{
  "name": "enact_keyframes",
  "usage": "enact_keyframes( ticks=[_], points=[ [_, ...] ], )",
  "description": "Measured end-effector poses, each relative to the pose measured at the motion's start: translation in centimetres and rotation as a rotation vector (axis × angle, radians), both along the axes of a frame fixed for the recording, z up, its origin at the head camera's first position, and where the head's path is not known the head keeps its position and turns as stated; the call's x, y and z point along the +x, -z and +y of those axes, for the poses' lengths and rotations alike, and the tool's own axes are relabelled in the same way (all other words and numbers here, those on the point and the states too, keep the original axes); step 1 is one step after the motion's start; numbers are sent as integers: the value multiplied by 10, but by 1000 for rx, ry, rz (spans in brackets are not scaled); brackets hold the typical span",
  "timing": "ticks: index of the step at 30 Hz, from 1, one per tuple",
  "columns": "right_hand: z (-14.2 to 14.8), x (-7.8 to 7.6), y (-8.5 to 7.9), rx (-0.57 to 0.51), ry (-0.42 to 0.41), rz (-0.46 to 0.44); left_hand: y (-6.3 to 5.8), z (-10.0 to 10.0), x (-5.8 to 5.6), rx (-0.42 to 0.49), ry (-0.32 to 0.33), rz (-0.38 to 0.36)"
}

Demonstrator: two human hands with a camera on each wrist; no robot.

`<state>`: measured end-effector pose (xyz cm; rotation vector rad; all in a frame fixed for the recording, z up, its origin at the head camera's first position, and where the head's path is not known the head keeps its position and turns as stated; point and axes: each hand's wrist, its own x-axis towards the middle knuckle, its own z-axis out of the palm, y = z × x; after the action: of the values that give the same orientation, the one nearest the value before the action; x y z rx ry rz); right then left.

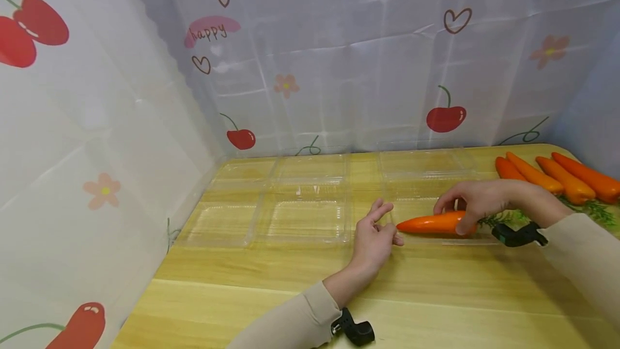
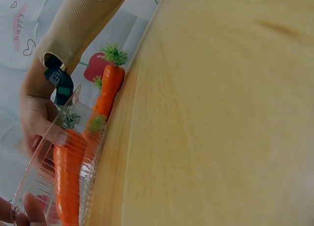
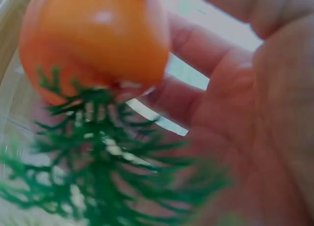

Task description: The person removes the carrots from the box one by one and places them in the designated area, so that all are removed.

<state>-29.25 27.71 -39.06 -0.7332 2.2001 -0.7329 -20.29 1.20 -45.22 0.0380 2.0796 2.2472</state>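
My right hand (image 1: 477, 203) grips an orange toy carrot (image 1: 431, 224) near its leafy end, fingers on the far side and thumb on the near side. The carrot lies lengthwise within the rightmost clear plastic box (image 1: 411, 206), its tip pointing left. Close up in the right wrist view, the carrot's thick end (image 3: 98, 44) and green leaves (image 3: 98, 157) show beside the palm. At that box's left side, my left hand (image 1: 375, 238) pinches the rim. Its fingertips (image 2: 33, 209) show against the clear wall in the left wrist view.
Two more clear boxes, a middle one (image 1: 307, 220) and a left one (image 1: 220, 225), stand with their lids folded back. Several toy carrots (image 1: 566, 179) with green leaves lie at the table's right. A patterned curtain (image 1: 339, 69) hangs behind the wooden table (image 1: 271, 273).
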Motion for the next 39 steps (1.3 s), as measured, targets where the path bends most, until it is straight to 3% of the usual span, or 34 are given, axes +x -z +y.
enact_keyframes(
  ticks=[8, 23, 30, 39],
  points=[
    [2, 17, -6, -46, 59, 169, 3, 0, -1, -17, -1, 23],
    [15, 45, 0, -111, 339, 466, 3, 1, -2, -3, -2, 17],
    [23, 53, -2, -111, 410, 531, 4, 1, -3, -18, -1, 23],
    [37, 62, -5, -89, 567, 599, 3, 1, -2, -17, -3, 13]
  ],
)
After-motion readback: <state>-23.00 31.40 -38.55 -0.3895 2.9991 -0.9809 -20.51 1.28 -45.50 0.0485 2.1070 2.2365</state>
